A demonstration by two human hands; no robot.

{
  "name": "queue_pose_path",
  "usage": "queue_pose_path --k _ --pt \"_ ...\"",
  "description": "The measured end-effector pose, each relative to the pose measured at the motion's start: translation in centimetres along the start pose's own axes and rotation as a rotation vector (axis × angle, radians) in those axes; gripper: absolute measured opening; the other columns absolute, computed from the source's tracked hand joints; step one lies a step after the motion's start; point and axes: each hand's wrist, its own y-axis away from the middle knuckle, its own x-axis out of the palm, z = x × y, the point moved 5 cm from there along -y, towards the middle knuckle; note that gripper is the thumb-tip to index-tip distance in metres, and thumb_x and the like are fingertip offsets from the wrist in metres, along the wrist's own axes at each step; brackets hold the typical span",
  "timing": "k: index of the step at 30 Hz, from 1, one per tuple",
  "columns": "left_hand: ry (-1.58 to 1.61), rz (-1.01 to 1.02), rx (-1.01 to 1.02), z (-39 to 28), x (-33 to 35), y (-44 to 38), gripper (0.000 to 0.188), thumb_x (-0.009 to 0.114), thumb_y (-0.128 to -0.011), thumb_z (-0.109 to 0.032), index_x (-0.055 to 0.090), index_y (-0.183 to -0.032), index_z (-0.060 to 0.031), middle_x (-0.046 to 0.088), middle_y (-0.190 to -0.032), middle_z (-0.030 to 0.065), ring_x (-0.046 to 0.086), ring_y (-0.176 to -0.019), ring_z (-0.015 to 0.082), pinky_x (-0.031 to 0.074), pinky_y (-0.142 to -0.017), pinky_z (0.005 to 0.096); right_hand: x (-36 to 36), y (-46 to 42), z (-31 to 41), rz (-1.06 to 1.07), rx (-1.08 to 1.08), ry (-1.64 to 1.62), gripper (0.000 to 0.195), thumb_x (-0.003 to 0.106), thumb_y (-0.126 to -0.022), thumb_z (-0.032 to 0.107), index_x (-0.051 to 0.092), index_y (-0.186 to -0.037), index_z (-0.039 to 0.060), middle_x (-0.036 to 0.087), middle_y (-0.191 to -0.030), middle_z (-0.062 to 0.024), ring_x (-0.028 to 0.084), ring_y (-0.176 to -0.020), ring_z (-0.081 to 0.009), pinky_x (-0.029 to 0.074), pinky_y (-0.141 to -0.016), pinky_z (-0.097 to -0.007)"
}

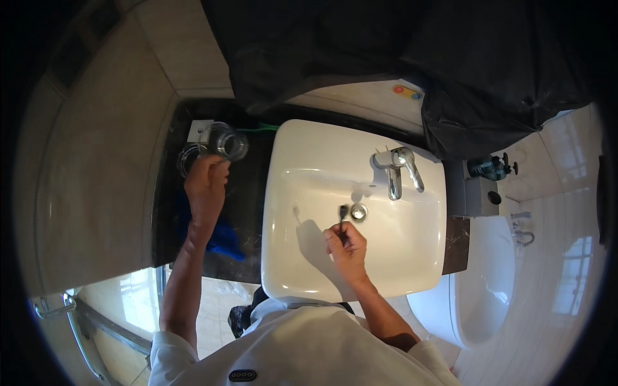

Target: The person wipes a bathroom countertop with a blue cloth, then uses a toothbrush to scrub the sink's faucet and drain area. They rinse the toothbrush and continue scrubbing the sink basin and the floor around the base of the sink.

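Note:
My left hand [207,181] is over the dark countertop at the left, closed on a clear glass cup [229,142] by its lower side; the cup is slightly blurred. Another clear glass [187,159] stands partly hidden behind that hand, near a small white card or box [200,129]. Over the white washbasin [289,241], my right hand [347,246] grips a thin dark brush [343,212], probably a toothbrush, its head beside the metal drain [358,213]. The chrome faucet [398,169] stands at the basin's back right. I cannot tell whether the brush touches the basin.
A blue cloth [224,241] lies on the dark counter [246,202] left of the basin, and a green, thin object [258,128] lies behind. Pump bottles [487,166] and a grey box [483,197] stand right, near a white bathtub [487,284]. Black sheeting [338,43] hangs at the back.

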Motion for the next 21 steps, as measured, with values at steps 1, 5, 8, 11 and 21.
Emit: queue_pose_path --k 1,5,8,11,21 --pt "-0.021 0.042 0.031 -1.8 0.6 0.9 0.014 0.067 -0.088 -0.002 0.064 -0.102 -0.0017 0.066 -0.084 0.0088 0.064 -0.065 0.0118 0.051 -0.057 0.0254 -1.1 -0.2 0.4 -0.022 -0.025 -0.006 0.009 0.065 -0.092 0.007 0.059 -0.089 0.0026 0.054 -0.071 0.0022 0.051 -0.059 -0.0053 0.042 -0.053 -0.0212" --pt "-0.176 0.207 0.137 -7.5 4.4 4.9 0.012 0.067 -0.087 0.0 0.064 -0.098 -0.002 0.063 -0.081 0.0105 0.065 -0.062 0.0164 0.051 -0.054 0.0265 -5.8 -1.0 2.3 -0.136 -0.193 -0.018 0.006 0.063 -0.092 0.003 0.057 -0.092 0.0029 0.054 -0.071 0.0004 0.054 -0.056 -0.0075 0.045 -0.051 -0.0225" --pt "-0.078 0.249 0.081 -9.5 8.9 8.6 0.01 0.069 -0.087 0.0 0.062 -0.094 -0.002 0.064 -0.08 0.0098 0.064 -0.061 0.0168 0.051 -0.053 0.0268 -10.6 -1.9 3.3 -0.204 -0.346 0.058 0.006 0.059 -0.089 -0.002 0.057 -0.093 0.0024 0.057 -0.074 -0.0016 0.054 -0.056 -0.0081 0.045 -0.051 -0.0222" --pt "-0.047 0.315 -0.096 -10.0 13.1 12.1 0.011 0.07 -0.085 -0.001 0.061 -0.092 -0.003 0.063 -0.078 0.0107 0.064 -0.061 0.0199 0.05 -0.053 0.0303 -14.6 -3.4 5.2 -0.302 -0.338 0.151 0.009 0.065 -0.089 0.004 0.057 -0.088 0.0016 0.053 -0.072 0.0012 0.046 -0.061 -0.0044 0.039 -0.054 -0.0208" --pt "-0.224 0.416 0.024 -9.2 24.2 17.1 0.012 0.068 -0.088 -0.013 0.062 -0.085 -0.0033 0.061 -0.068 0.0099 0.062 -0.058 0.0207 0.049 -0.054 0.0336 -16.7 -10.2 7.9 -0.014 -0.481 0.659 0.051 0.072 -0.084 0.02 0.056 -0.132 0.0123 0.063 -0.094 -0.0137 0.066 -0.083 -0.0301 0.054 -0.068 -0.0391"
